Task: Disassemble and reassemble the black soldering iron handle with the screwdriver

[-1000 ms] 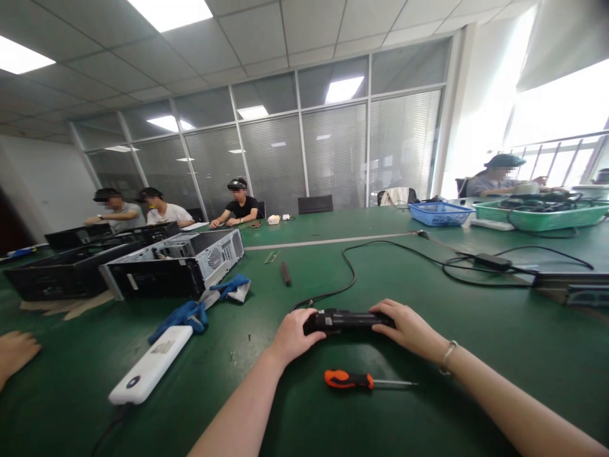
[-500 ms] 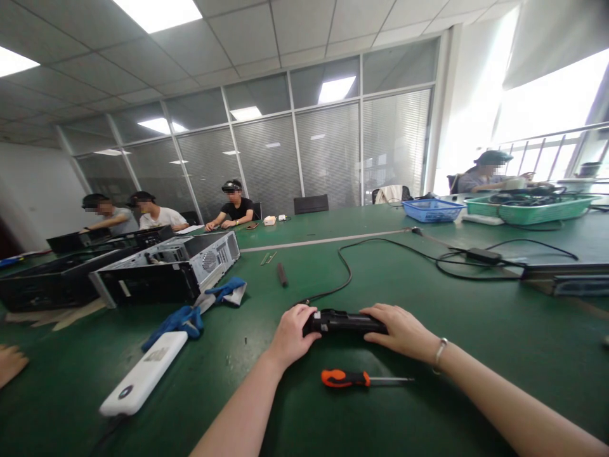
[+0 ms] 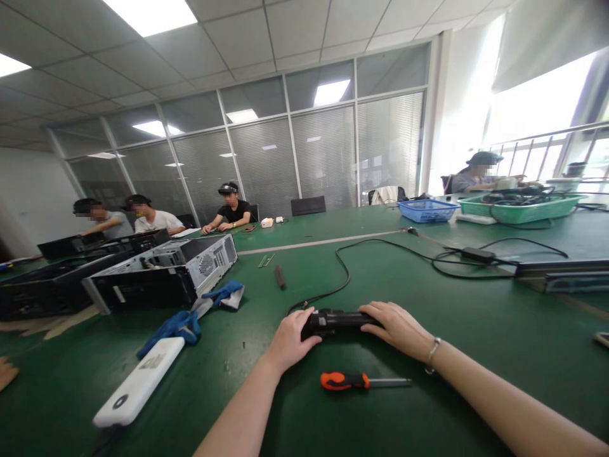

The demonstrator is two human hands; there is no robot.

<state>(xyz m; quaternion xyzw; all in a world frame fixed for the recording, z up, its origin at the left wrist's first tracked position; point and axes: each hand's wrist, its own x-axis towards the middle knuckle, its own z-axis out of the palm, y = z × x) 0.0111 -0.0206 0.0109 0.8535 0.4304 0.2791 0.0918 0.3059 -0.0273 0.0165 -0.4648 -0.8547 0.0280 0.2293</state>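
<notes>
A black electric screwdriver [image 3: 340,319] lies crosswise in front of me, its long body held between both hands just above or on the green table. My left hand [image 3: 291,335] wraps round its left end, where a black cord [image 3: 314,298] comes out. Around the right end, the fingers and thumb of my right hand [image 3: 392,325] are closed; that tip is hidden under them. Nearer to me, a hand screwdriver [image 3: 345,381] with an orange and black handle rests on the table, its shaft pointing right.
An open computer case [image 3: 166,273] stands at left, with blue-grey gloves [image 3: 178,325] and a white power strip [image 3: 140,381] before it. A brown bar [image 3: 280,277] lies farther off. Blue basket [image 3: 427,211] and green basket [image 3: 518,209] stand at back right. Several people sit around the table.
The electric screwdriver has turned a little about its long axis in my hands. Both hands keep their hold, and the view has shifted slightly.
</notes>
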